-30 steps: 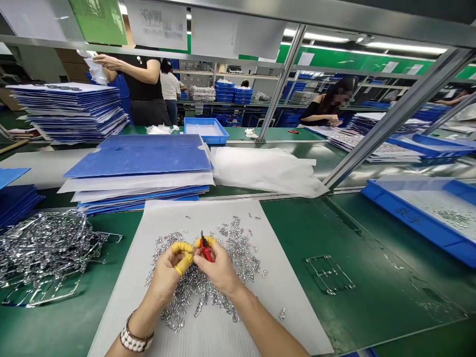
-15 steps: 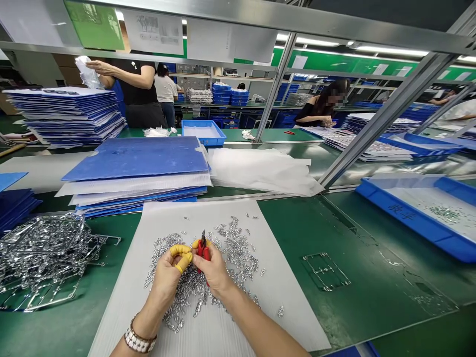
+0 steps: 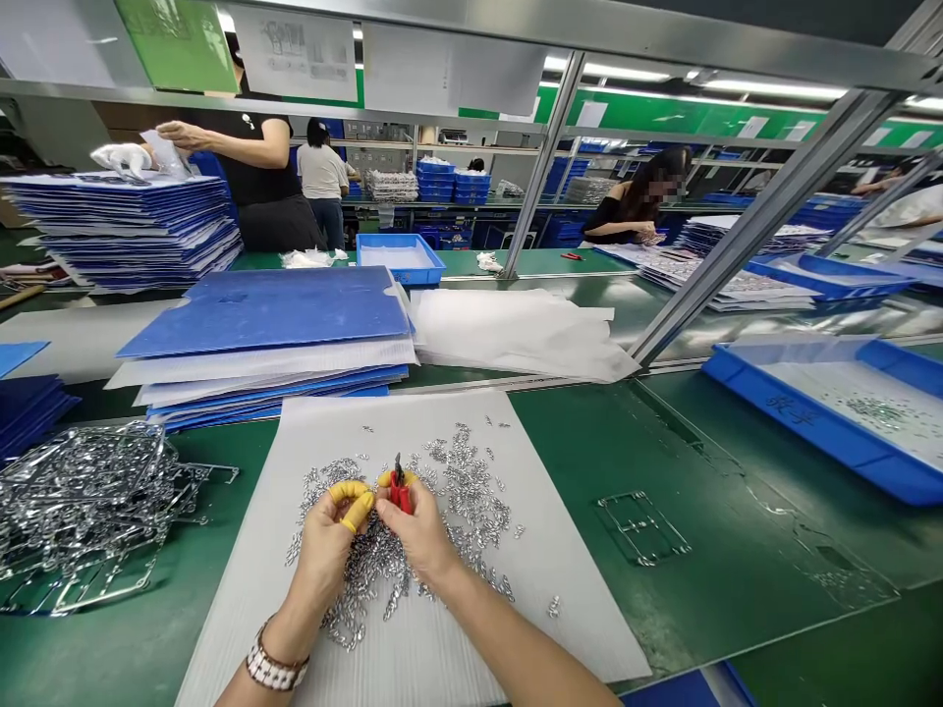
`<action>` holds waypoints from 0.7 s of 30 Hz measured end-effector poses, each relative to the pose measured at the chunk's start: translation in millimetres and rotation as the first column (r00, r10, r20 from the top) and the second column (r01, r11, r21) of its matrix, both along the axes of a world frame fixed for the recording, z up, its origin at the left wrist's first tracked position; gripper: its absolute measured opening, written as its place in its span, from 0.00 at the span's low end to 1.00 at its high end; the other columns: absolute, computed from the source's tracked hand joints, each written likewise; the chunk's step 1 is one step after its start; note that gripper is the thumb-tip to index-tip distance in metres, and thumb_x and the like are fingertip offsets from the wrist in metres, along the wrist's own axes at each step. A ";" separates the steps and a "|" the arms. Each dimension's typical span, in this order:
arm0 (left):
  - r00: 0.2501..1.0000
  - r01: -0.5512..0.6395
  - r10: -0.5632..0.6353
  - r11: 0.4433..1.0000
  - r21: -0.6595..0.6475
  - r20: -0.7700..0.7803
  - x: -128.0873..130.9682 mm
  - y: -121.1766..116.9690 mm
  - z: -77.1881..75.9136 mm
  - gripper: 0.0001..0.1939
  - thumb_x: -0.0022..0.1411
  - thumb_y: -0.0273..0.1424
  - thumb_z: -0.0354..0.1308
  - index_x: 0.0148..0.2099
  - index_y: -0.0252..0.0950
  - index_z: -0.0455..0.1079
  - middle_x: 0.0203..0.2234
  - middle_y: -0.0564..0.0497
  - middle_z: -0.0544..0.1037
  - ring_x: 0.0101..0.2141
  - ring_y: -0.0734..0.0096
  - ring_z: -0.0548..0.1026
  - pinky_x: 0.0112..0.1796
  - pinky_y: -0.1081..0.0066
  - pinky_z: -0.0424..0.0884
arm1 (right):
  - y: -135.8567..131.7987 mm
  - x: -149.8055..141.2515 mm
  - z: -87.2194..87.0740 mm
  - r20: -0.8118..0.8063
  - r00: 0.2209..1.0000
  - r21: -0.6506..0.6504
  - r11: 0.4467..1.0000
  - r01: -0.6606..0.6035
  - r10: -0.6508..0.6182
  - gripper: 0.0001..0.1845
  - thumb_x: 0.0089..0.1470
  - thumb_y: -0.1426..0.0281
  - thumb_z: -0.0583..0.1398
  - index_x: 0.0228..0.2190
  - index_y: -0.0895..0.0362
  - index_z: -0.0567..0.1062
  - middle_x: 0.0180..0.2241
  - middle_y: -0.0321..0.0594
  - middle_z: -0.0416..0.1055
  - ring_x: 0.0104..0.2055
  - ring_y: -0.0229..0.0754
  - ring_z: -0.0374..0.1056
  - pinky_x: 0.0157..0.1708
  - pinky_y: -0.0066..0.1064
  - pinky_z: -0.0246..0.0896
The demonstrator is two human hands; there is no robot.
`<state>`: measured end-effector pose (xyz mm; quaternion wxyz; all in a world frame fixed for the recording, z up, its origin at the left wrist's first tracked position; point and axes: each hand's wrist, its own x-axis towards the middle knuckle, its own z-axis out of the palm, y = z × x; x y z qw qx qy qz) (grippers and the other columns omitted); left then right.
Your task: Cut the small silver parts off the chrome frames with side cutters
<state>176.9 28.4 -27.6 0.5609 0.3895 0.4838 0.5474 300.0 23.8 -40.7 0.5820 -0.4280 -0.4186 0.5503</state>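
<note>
Cutters check: you are gripping red-handled side cutters (image 3: 400, 494) narrowly in your right hand (image 3: 421, 530) | your left hand (image 3: 324, 546) is pinching something hidden at their tip, yellow finger cots (image 3: 354, 506) closed | both hands are working over loose metal parts (image 3: 471, 501) on a white corrugated sheet (image 3: 243, 628)

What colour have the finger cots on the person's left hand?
The finger cots are yellow; the head view shows them best.

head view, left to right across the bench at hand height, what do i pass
tangled metal frames → left hand → red-handled cutters → right hand → bare metal frame → blue plastic tray
</note>
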 end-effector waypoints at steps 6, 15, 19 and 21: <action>0.997 0.072 -0.072 0.996 -0.048 0.000 -9.6 1.3 -1.9 0.18 0.47 0.40 0.69 0.35 0.34 0.72 0.25 0.52 0.76 0.18 0.80 0.63 0.20 0.77 0.57 | 0.9 18.6 16.7 0.386 0.916 0.236 0.972 0.017 -0.110 0.10 0.50 0.72 0.58 0.38 0.55 0.70 0.36 0.39 0.74 0.35 0.41 0.70 0.40 0.35 0.66; 0.993 0.066 -0.057 0.994 -0.090 0.101 -10.6 3.4 -3.4 0.15 0.44 0.38 0.71 0.30 0.33 0.75 0.23 0.52 0.74 0.19 0.80 0.62 0.20 0.76 0.55 | -3.4 16.1 19.8 0.507 0.855 0.357 0.929 -0.091 -0.111 0.15 0.50 0.77 0.55 0.42 0.55 0.70 0.39 0.41 0.75 0.38 0.41 0.70 0.41 0.34 0.66; 0.991 0.079 -0.068 0.992 -0.096 0.115 -10.8 2.9 -2.6 0.14 0.45 0.37 0.71 0.30 0.32 0.75 0.23 0.52 0.74 0.18 0.81 0.61 0.20 0.76 0.54 | -3.4 16.3 16.3 0.553 0.827 0.406 0.900 -0.161 -0.102 0.18 0.47 0.78 0.55 0.42 0.54 0.69 0.39 0.41 0.73 0.40 0.43 0.69 0.41 0.36 0.65; 0.990 0.079 -0.067 0.992 -0.095 0.125 -10.2 2.5 -3.2 0.14 0.45 0.37 0.71 0.29 0.33 0.75 0.21 0.53 0.73 0.18 0.82 0.59 0.20 0.77 0.53 | -2.9 17.2 16.0 0.568 0.816 0.444 0.876 -0.189 -0.112 0.20 0.45 0.79 0.55 0.41 0.53 0.68 0.39 0.41 0.73 0.40 0.44 0.69 0.41 0.36 0.65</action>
